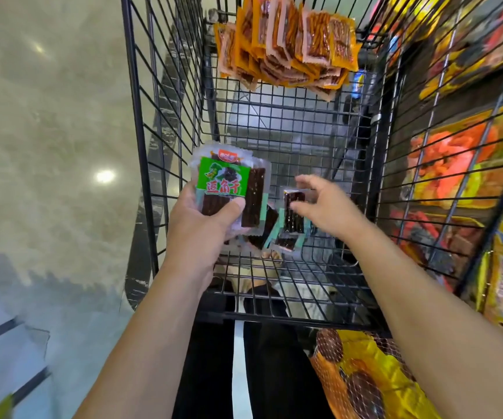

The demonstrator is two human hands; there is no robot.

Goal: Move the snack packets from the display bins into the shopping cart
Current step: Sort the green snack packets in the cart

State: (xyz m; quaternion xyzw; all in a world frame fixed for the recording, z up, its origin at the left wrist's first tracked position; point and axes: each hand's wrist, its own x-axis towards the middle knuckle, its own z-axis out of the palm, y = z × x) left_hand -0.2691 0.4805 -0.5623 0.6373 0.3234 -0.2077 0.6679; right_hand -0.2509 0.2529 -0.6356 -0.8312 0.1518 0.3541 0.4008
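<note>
Furthest left is the glossy floor [47,131], and beside it the wire side of the shopping cart [135,116]. The left hand [205,228] is over the cart's near left corner, thumb and fingers clamped on a fanned stack of green-labelled packets [223,182] held well above the cart's mesh bottom. Below and just right of that stack, a few loose dark packets [270,234] lie on the cart's bottom. Next comes a single dark packet [293,210], upright at the fingertips of the right hand [326,207]. That hand's fingers are spread and only lightly bent, and I cannot tell whether the thumb is pinching the packet or has let it go. A heap of orange packets [286,40] is at the cart's far end, and the display bins [456,164] with more snacks stand outside its right wall. The step in hand looks like feeding the stack into the cart a packet at a time. To do it well, lower each packet close to the mesh before letting go, so the slick wrappers land flat beside the others. The left grip should be firm on the stack's lower edge so the fan does not slide apart.
</note>
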